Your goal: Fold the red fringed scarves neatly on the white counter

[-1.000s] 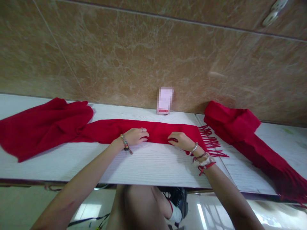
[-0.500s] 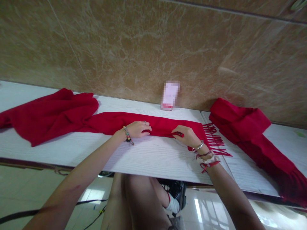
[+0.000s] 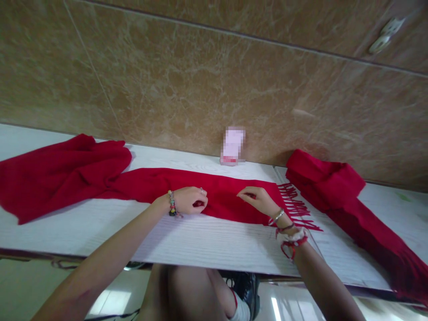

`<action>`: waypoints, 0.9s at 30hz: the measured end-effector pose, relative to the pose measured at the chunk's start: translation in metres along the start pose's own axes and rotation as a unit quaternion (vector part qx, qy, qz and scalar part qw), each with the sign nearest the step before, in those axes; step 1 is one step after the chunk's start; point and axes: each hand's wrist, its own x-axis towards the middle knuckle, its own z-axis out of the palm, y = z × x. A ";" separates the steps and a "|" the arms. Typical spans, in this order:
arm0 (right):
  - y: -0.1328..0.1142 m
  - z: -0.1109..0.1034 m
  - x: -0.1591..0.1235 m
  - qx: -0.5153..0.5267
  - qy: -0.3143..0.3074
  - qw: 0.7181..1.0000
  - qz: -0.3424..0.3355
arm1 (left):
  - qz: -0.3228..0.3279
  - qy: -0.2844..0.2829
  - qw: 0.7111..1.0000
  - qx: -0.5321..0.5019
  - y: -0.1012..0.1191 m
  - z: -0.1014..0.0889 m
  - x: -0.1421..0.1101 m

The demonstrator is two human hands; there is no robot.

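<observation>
A long red scarf (image 3: 220,196) lies across the bench, its fringed end to the right and its left part loosely bunched. My left hand (image 3: 191,200), with a beaded bracelet and a ring, is curled at the scarf's front edge, thumb and fingers closed on the cloth. Over the scarf near the fringe is my right hand (image 3: 260,200), wearing bangles and a scrunchie. Its fingers are drawn together in a loose pinch; whether any cloth is between them is hidden. Beneath both hands the scarf's fringed part lies fairly flat.
A second red scarf (image 3: 337,191) lies folded over at the right, trailing to the front edge. A pixelated pink item (image 3: 233,145) stands at the brown marbled wall (image 3: 187,80). The white bench (image 3: 200,240) is narrow; legs and a black shoe (image 3: 245,290) show below it.
The scarf's front edge between my hands has dropped toward me, so the fringed part lies wider and flatter. Both hands stay close to it. The view has tilted upward slightly.
</observation>
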 end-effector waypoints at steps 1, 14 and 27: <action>0.000 0.000 0.003 -0.001 0.010 1.000 0.007 | -0.006 0.015 1.000 0.009 0.002 0.000 0.001; 0.000 0.037 0.112 -0.231 -0.060 0.965 0.106 | -0.151 -0.117 0.981 0.045 0.004 0.019 -0.003; 0.008 0.057 0.112 -0.229 -0.034 0.964 0.130 | -0.023 -0.056 0.991 0.115 0.018 0.004 0.001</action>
